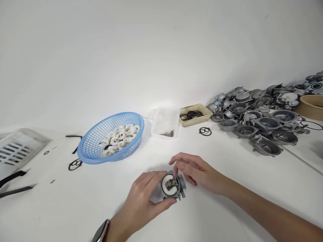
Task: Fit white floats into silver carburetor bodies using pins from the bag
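My left hand (145, 195) is wrapped around a grey metal carburetor body (182, 182), its fingers along the top edge and thumb along the bottom. The open round side faces up. Inside lie a white C-shaped float (166, 190) and brass fittings (170, 183). At the upper right of the carburetor is my right hand (195, 169), fingers loosely bent and apart. One fingertip touches down near the brass fittings, and the index finger is raised. No held object shows in the right hand.
A blue basket (85, 153) of white floats stands behind left. Near the wall are a white tray (165, 119) of small pins and a cream tray (195, 122) of black rings. Carburetor bodies (267, 122) are heaped right. Tweezers (16, 191) and a white basket (24, 149) lie left.
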The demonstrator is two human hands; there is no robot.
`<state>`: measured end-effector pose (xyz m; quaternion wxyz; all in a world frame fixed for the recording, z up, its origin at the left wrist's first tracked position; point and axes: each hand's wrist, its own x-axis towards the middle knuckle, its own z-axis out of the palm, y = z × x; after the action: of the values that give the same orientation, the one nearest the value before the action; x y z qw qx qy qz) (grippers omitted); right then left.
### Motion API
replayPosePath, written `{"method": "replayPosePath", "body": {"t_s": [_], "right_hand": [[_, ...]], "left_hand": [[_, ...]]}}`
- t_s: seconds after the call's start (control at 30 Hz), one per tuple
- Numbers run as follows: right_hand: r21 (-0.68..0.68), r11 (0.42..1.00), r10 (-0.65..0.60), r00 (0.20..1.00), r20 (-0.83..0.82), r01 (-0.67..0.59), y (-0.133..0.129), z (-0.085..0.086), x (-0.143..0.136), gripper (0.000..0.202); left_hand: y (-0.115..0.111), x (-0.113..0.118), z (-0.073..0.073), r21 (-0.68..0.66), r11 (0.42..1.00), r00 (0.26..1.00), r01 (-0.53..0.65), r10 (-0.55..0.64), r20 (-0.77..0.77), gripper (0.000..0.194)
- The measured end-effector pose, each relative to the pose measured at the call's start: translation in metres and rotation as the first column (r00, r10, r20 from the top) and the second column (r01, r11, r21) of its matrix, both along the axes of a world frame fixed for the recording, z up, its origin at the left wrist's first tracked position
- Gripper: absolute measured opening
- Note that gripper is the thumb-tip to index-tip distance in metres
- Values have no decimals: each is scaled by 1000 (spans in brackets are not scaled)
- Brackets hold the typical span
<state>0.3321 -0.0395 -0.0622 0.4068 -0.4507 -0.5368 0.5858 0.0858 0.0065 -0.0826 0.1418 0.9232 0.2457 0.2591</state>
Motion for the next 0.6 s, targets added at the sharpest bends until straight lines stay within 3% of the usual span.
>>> {"method": "replayPosePath", "body": {"t_s": [0.1,0.23,0.33,0.5,0.6], "right_hand": [[95,995,25,994,108,-35,-3,0,1,28],[285,946,66,953,294,-153,-8,3,1,57],[310,927,94,931,352,-211,-10,5,0,68],[324,932,-13,877,480,-164,-9,5,-1,56],[371,906,-9,868,496,-203,-10,2,-3,60]], "left_hand": [[0,-1,0,-24,1000,1000,3,-4,-9,50],[0,-2,0,-33,999,1000,25,-26,-15,57],[0,-2,0,-34,999,999,36,-36,-10,58],[1,-3,0,-60,997,998,40,-43,-40,55],[2,-3,0,-52,997,998,48,-50,-37,55]]}}
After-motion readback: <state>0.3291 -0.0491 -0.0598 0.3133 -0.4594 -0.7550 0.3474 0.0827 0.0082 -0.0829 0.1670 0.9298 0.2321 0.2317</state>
